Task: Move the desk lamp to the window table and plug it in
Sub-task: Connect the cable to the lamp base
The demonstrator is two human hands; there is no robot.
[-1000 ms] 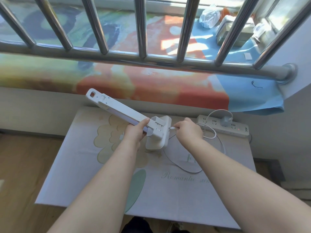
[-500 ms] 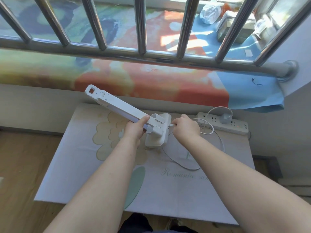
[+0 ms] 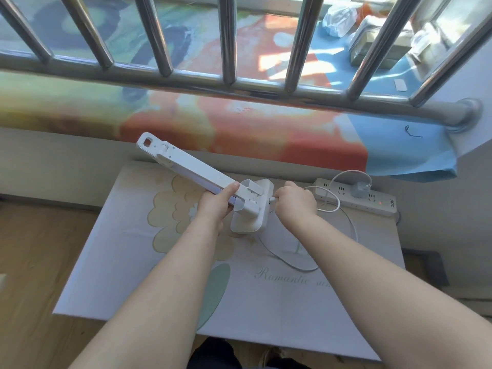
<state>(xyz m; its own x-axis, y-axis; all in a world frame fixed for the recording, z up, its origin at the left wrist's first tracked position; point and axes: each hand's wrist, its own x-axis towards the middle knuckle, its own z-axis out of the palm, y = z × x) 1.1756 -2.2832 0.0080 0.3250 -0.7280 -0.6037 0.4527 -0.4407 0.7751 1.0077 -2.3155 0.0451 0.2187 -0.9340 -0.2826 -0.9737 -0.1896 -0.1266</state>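
A white folded desk lamp (image 3: pixel 191 166) stands on its base (image 3: pixel 250 222) on the window table (image 3: pixel 133 262), which has a pale floral cover. My left hand (image 3: pixel 215 205) grips the lamp's arm near the hinge. My right hand (image 3: pixel 294 202) pinches the small white cable plug at the right side of the lamp's base. The white cable (image 3: pixel 346 222) loops over the table to a grey adapter (image 3: pixel 359 190) seated in the white power strip (image 3: pixel 356 199) at the table's back right.
A metal railing (image 3: pixel 229 83) runs across above the table. Behind it a colourful mat (image 3: pixel 239 129) covers the sill, with bags and a box (image 3: pixel 372 46) at the far right. Wooden floor (image 3: pixel 32 249) lies to the left of the table.
Both hands and the lamp stay almost where they were. My right hand has closed in slightly on the lamp base with the cable plug.
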